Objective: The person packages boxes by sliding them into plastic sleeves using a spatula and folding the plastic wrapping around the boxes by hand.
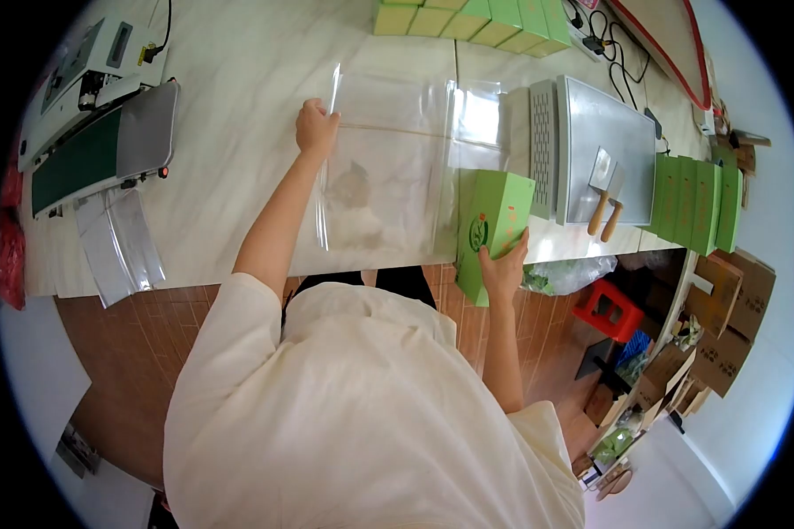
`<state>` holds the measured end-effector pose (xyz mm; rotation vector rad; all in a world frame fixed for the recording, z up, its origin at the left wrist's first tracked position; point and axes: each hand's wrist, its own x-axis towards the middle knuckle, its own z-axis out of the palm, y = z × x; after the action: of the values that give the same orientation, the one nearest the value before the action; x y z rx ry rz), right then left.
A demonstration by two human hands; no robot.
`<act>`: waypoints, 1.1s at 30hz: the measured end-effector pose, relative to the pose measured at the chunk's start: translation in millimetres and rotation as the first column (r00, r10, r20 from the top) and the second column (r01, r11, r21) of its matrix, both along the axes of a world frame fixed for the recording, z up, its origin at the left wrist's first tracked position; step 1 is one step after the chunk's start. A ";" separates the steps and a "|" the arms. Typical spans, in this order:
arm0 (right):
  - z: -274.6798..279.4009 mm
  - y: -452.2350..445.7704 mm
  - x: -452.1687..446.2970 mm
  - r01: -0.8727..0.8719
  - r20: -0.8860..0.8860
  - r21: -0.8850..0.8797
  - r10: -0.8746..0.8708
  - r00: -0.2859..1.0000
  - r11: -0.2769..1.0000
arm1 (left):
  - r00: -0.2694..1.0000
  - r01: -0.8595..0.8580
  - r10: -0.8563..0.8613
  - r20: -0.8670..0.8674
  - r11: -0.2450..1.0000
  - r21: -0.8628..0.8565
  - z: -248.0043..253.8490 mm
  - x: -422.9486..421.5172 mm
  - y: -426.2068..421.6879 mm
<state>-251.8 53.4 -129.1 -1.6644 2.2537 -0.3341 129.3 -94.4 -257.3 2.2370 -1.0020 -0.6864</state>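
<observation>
A sheet of clear plastic film (384,167) lies across the table in front of me, its left edge standing up a little. My left hand (316,130) is closed at that left edge, pinching the film; the fingertips are partly hidden. In my right hand (505,266) is a long green box (496,212) with printing on its sides. The thumb lies on the near face, and the fingers wrap round the right side. The box is tilted at the table's front edge, against the film's right end.
To the right stands a metal hot plate (604,132) with two wood-handled scrapers (605,198) on it. Beyond it green boxes (697,203) stand in a row; more green boxes (481,22) are at the back. A machine with a green conveyor belt (78,163) occupies the left.
</observation>
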 end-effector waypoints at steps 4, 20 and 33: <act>3.7 -0.7 0.6 0.026 0.028 0.042 -0.027 0.999 0.999 | 0.989 0.139 -0.143 0.024 0.980 0.140 1.6 4.6 -7.5; 58.8 -47.8 77.6 -0.109 0.158 -0.091 0.123 0.980 0.990 | 0.982 -0.034 0.034 -0.187 0.999 0.006 -2.6 -1.1 75.9; -0.9 -56.3 144.5 -0.335 -0.072 -0.139 0.328 0.942 0.932 | 0.959 0.075 -0.081 -0.271 0.997 -0.032 -26.1 21.0 89.1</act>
<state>-107.3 -3.0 -129.9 -2.1112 1.9698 -0.3905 150.2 -5.2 -283.4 2.0235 -0.9577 -0.9833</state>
